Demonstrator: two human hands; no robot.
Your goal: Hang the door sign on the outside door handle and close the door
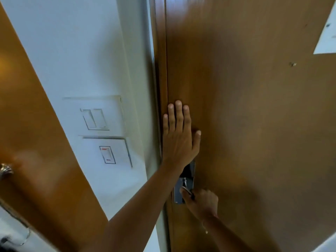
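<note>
A brown wooden door (254, 115) fills the right of the head view, its edge lying against the frame (160, 70). My left hand (179, 135) is pressed flat on the door near that edge, fingers straight and together. Lower down, my right hand (201, 201) is closed around the metal door handle (187, 190), which sits on a silver lock plate (179, 194). My left wrist hides the top of the plate. No door sign is in view.
A white wall (81, 51) to the left carries two switch plates (101, 115) (109, 153). Another brown door (36, 142) with a metal knob (5, 170) stands at far left. A white paper (327, 39) is stuck on the door's upper right.
</note>
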